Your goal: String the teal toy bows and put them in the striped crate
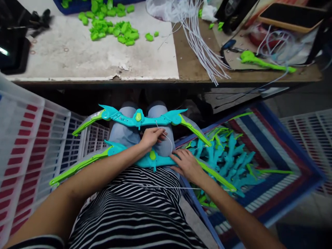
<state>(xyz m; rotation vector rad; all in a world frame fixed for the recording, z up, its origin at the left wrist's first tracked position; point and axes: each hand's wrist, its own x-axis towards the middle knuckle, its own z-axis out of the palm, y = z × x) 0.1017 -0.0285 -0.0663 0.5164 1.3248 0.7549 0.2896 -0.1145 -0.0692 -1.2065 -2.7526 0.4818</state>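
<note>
Two toy bows with turquoise middles and lime-green limbs lie across my lap. The upper toy bow (128,121) rests over my knees, and the lower toy bow (142,161) is close to my waist. My left hand (152,137) is between them, fingers pinched at a thin white cord (168,139) that curves from the upper bow's grip toward my other hand. My right hand (188,165) is around the turquoise right part of the lower bow, its fingertips by the cord's lower end. Another white string (166,187) stretches across my striped shirt.
Lime-green pieces (126,33) lie on the workbench (77,64) ahead. A bundle of white cords (199,45) hangs toward its edge, left of a phone (293,17). A blue-rimmed crate (290,204) of bow parts stands right; a white basket (38,100) stands left.
</note>
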